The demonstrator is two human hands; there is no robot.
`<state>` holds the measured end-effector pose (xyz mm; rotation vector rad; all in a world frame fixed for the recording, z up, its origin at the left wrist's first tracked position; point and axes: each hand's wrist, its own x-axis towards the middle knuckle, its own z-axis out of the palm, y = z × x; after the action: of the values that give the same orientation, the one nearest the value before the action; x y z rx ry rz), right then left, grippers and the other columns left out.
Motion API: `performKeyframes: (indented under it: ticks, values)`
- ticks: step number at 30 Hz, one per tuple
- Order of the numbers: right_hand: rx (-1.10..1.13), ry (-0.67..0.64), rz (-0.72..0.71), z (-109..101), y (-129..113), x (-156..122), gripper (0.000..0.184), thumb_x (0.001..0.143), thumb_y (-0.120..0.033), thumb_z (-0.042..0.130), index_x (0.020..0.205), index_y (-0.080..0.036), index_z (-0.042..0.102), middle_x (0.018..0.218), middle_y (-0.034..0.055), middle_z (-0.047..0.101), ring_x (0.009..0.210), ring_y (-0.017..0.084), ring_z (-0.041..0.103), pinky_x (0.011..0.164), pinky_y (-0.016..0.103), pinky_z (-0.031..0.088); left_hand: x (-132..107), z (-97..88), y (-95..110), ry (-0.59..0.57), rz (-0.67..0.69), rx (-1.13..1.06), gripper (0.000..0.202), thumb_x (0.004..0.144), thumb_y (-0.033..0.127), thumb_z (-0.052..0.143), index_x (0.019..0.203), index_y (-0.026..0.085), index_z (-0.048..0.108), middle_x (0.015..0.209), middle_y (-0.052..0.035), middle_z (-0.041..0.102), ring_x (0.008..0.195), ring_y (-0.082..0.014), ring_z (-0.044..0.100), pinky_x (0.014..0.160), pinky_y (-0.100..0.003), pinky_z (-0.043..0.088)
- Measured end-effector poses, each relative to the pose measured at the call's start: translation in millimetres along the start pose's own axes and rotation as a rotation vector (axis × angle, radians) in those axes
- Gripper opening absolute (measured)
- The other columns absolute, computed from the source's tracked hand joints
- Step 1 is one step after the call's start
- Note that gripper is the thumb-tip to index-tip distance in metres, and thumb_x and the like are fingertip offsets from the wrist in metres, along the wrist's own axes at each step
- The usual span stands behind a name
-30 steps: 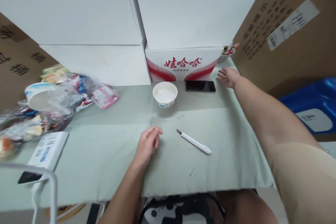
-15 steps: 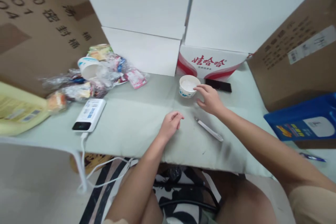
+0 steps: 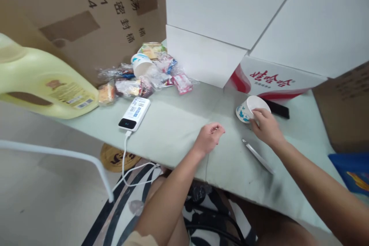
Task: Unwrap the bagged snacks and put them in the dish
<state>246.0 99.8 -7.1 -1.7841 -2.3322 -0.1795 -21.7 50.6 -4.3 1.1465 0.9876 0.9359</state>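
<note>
My right hand (image 3: 266, 127) grips the rim of a small white paper bowl (image 3: 247, 108) with blue marks and tips it toward me on the pale green table cover (image 3: 178, 123). My left hand (image 3: 209, 138) rests on the cover with its fingers loosely curled and nothing in it. A white utility knife (image 3: 257, 156) lies on the cover just below my right wrist. Behind the bowl lies a black phone (image 3: 279, 109), partly hidden by it.
A white power bank (image 3: 134, 113) with a cable sits at the table's front left. Snack packets and a second paper bowl (image 3: 142, 73) are heaped at the back left. A yellow jug (image 3: 43, 84) lies far left. White boxes and a red-printed carton (image 3: 271, 80) stand behind.
My right hand came back from the far right corner, reached the bowl and has now taken its rim and tipped it. The view has swung left. My left hand barely moved.
</note>
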Motion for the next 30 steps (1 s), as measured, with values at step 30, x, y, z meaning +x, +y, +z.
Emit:
performKeyframes:
  ticks: [30]
  values:
    - [0.072,-0.443,0.681,-10.4,178.3,-99.8,0.058,0.09,-0.044,0.051,0.143,-0.02,0.053,0.159,0.0158,0.041,0.145,0.035,0.043,0.116,0.055,0.038,31.1,51.8,-5.4,-0.016,-0.026,0.244,0.031,0.082,0.047,0.051,0.075,0.019,0.059,0.043,0.0078,0.034,0.044,-0.0103,0.028,0.049,-0.024,0.023]
